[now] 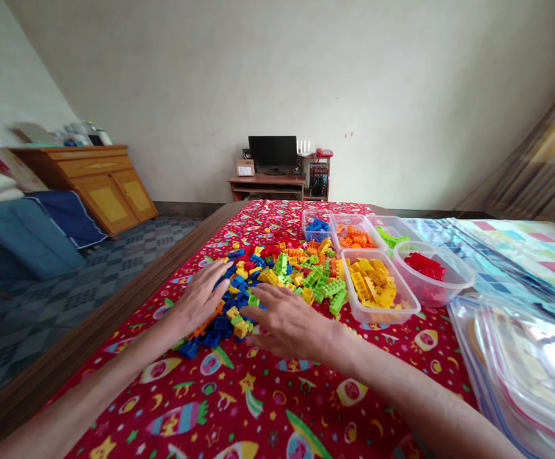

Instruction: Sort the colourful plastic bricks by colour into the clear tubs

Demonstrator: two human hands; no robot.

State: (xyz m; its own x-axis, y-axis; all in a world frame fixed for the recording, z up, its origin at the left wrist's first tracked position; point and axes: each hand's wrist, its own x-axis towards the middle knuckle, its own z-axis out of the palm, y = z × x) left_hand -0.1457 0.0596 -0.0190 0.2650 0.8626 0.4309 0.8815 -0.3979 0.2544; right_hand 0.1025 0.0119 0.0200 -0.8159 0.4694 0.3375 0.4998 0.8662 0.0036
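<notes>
Bricks (277, 274) lay in a mixed heap in the middle of the frame, on the red cloth (258, 408). Your left hand (201, 299) and right hand (287, 322) lay flat on its near edge. The fingers were spread wide and gripped nothing, likely because the pieces were loose. Right of the heap, each colour had its own box: blue tub (306, 220), orange tub (353, 217) and green tub (401, 220) behind, yellow tub (387, 315) and red bowl (466, 277) in front.

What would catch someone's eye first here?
The heap of mixed coloured bricks at the middle of the red rocket-print tablecloth, with the left hand and right hand spread flat on its near edge. Just right of it, clear tubs hold bricks sorted by colour: yellow, red, orange, blue, green.
</notes>
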